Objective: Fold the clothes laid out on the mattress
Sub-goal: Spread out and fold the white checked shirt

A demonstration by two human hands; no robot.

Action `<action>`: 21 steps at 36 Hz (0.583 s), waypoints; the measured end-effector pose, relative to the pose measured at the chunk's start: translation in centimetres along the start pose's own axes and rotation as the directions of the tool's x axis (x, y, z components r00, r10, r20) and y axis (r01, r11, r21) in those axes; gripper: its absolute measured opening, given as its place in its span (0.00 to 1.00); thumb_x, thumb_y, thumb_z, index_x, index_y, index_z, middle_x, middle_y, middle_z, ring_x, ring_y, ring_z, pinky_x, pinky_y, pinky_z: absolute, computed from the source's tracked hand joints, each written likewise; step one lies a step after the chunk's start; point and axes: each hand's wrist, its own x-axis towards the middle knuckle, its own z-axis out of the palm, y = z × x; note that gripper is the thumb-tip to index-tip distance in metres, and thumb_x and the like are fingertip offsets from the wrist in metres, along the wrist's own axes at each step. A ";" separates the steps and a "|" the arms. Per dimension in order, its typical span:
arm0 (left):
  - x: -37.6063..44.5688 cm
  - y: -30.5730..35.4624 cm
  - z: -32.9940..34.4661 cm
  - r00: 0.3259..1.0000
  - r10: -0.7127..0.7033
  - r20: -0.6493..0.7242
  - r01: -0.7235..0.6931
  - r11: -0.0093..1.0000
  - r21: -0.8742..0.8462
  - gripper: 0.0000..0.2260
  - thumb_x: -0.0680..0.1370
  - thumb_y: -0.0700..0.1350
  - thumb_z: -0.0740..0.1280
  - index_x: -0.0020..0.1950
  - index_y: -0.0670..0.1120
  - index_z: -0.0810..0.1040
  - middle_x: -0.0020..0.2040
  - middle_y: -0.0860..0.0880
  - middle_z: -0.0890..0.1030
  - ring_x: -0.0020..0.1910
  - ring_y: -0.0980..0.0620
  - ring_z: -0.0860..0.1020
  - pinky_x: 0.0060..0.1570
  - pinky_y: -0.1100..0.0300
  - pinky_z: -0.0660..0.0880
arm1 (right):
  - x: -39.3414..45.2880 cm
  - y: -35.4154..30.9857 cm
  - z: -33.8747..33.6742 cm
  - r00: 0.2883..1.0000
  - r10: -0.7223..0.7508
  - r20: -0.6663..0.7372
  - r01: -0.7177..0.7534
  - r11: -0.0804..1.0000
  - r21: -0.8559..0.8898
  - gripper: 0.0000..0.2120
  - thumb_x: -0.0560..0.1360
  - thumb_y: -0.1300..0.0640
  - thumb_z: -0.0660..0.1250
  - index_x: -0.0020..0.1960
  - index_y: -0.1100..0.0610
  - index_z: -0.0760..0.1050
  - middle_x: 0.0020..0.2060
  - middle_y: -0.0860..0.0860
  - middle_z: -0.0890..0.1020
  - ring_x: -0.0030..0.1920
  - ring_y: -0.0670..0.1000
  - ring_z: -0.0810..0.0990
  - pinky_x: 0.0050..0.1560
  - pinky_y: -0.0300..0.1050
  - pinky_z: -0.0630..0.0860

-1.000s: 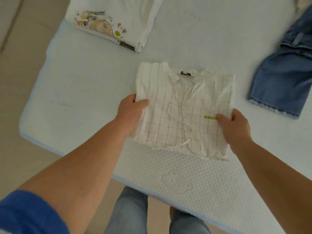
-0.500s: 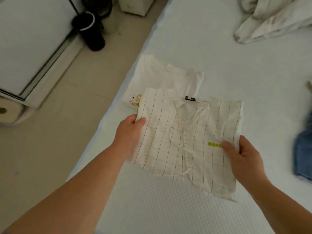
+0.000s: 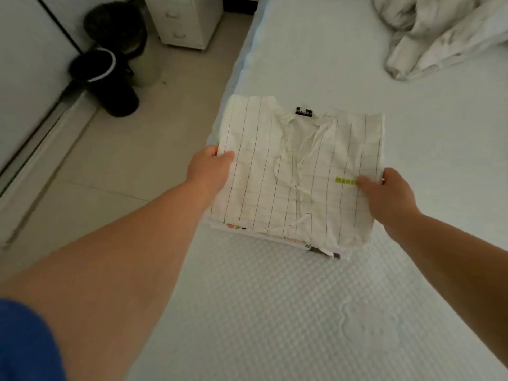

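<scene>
A folded white shirt with thin dark grid lines [image 3: 297, 171] lies near the left edge of the pale mattress [image 3: 275, 312]. It rests on top of another folded white garment with a coloured print [image 3: 316, 244], whose lower edge peeks out beneath it. My left hand [image 3: 210, 169] grips the checked shirt's left edge, thumb on top. My right hand [image 3: 384, 193] pinches its right edge beside a small green logo.
A crumpled white cloth heap [image 3: 428, 34] lies at the far right of the mattress. On the floor to the left stand a black cylindrical container [image 3: 110, 81], a dark bin [image 3: 115, 26] and a white drawer unit [image 3: 187, 20]. A sliding door track runs along the left.
Both hands have carried the checked shirt leftward and set it over the folded printed garment. The view has swung left, so the blue jeans are out of frame.
</scene>
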 end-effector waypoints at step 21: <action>-3.4 -8.7 0.6 0.982 -0.055 -0.181 0.115 0.934 0.338 0.18 0.77 0.53 0.64 0.63 0.45 0.71 0.52 0.48 0.77 0.43 0.51 0.72 0.41 0.59 0.65 | -4.4 6.7 2.6 0.991 0.125 0.042 -0.109 0.956 -0.271 0.27 0.77 0.44 0.59 0.71 0.56 0.59 0.59 0.54 0.77 0.45 0.51 0.74 0.31 0.40 0.66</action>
